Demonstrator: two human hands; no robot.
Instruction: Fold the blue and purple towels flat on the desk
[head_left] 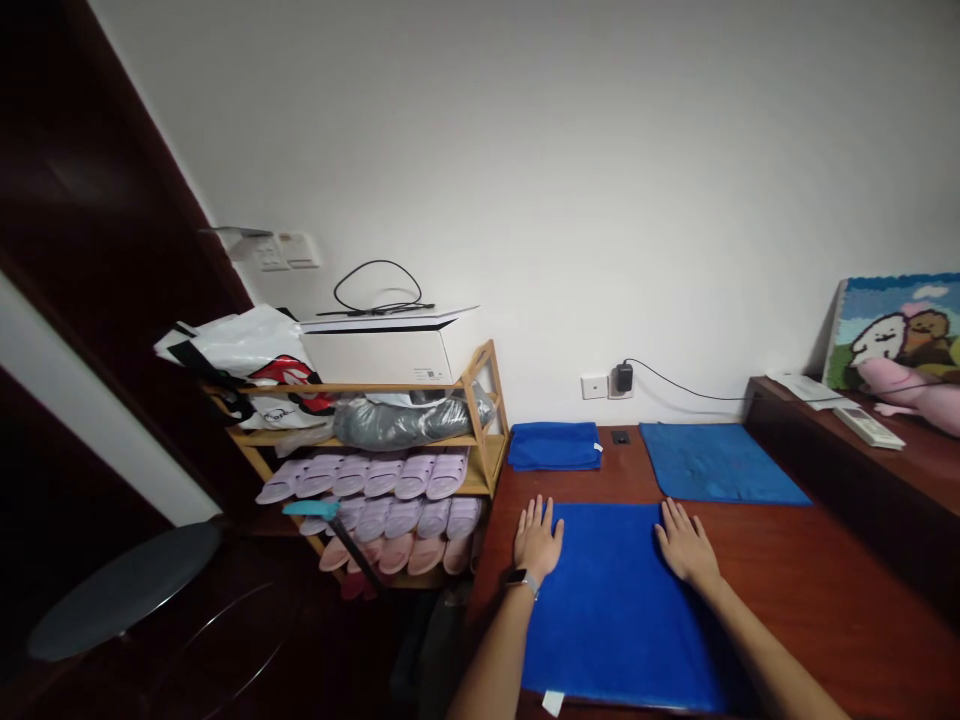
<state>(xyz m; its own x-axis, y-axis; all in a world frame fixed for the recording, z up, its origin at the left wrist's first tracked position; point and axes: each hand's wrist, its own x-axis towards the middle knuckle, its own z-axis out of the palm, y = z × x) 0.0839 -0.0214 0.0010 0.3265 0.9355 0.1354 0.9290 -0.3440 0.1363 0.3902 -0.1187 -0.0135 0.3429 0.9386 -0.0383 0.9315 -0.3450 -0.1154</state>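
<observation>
A bright blue cloth (611, 600) lies spread flat on the brown wooden desk (832, 590), a white tag at its near left corner. My left hand (538, 540) rests flat on its far left corner, fingers stretched out, a watch on the wrist. On the far right corner my right hand (686, 545) lies palm down with its fingers apart. Beyond the left hand is a folded blue cloth (555, 446) with a small white tag. A duller blue cloth (720, 462) lies flat beyond the right hand.
Left of the desk stands a wooden rack (491, 450) with rows of lilac slippers (382, 475), a white box (375, 355) and a bag. A black adapter (623, 377) is plugged into the wall. On the raised shelf at right are a remote (868, 427) and a pink plush toy (911, 392).
</observation>
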